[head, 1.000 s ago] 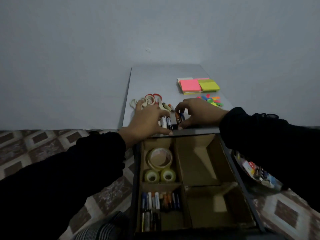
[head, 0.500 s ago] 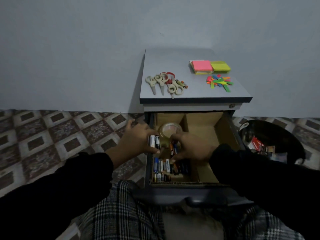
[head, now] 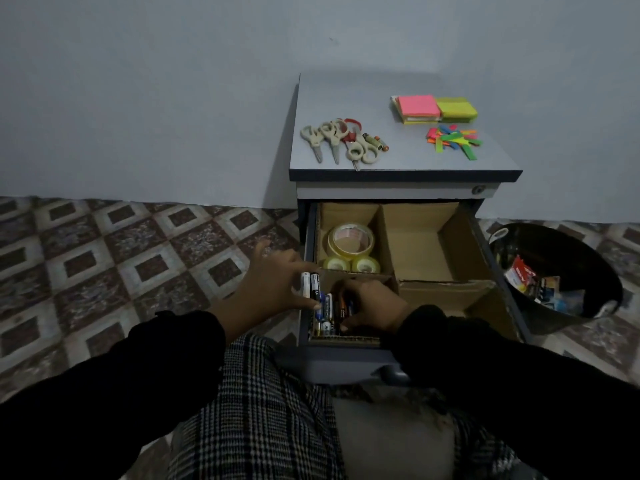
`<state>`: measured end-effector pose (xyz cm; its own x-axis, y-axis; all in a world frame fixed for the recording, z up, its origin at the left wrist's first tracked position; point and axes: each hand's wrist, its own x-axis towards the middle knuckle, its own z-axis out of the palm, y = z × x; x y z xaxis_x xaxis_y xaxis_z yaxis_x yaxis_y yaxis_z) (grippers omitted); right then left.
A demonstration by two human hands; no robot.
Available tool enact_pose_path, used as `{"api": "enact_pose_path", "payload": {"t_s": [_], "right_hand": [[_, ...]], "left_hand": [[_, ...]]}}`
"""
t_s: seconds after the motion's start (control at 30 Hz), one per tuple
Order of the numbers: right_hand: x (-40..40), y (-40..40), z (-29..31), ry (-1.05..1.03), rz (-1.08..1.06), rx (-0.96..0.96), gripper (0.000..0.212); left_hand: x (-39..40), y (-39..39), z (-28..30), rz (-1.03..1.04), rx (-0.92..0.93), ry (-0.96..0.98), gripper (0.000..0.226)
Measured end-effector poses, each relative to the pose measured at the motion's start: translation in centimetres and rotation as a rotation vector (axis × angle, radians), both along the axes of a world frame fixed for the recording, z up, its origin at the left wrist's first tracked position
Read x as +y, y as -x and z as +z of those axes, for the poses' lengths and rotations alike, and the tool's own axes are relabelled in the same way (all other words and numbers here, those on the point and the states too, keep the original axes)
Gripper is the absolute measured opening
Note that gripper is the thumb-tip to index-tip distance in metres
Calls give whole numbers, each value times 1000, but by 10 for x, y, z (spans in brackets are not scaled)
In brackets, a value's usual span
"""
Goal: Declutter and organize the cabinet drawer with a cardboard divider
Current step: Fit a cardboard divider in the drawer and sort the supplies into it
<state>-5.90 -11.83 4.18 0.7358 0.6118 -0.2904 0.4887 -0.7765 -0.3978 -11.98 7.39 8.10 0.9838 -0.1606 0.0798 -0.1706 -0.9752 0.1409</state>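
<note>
A: What does the left hand (head: pixel 273 289) hold?
B: It pinches two batteries (head: pixel 310 285) at the near-left compartment of the cardboard divider (head: pixel 382 237).
A: And the right hand (head: pixel 372 306)?
B: Just beside the left one, its fingers curl on more batteries in the drawer (head: pixel 346 362). Tape rolls (head: pixel 350 241) lie beyond both hands.

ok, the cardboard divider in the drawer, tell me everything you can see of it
The cardboard divider is plain brown corrugated board standing upright inside the open drawer, splitting it into four compartments. The far left one holds three tape rolls, one large and two small. The near left one holds batteries, where the left hand and right hand are both working. Both right compartments look empty. The cross wall on the right looks bent and uneven.
</note>
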Motion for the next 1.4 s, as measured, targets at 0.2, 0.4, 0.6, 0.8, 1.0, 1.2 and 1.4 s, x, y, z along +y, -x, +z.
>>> {"api": "enact_pose_path", "payload": {"t_s": [0.2,0.4,0.6,0.8,1.0,1.2,1.4], "right_hand": [[11,0,-11,63,18,-48,64],[8,1,-11,109,44,-106,67],[2,6,-6,164,122,-103,57],[1,7,2,148,103,-77,58],[-1,7,0,117,115,-21,54],[-1,7,2,146,140,-16,57],[-1,4,1,157,143,-16,57]], "left_hand": [[9,5,-4,42,78,-40,69],[18,9,-10,55,68,28,76],[16,6,-8,71,61,34,66],[13,4,-3,72,76,23,66],[11,5,-3,69,78,25,66],[12,5,-4,71,86,17,67],[12,5,-3,63,86,32,67]]}}
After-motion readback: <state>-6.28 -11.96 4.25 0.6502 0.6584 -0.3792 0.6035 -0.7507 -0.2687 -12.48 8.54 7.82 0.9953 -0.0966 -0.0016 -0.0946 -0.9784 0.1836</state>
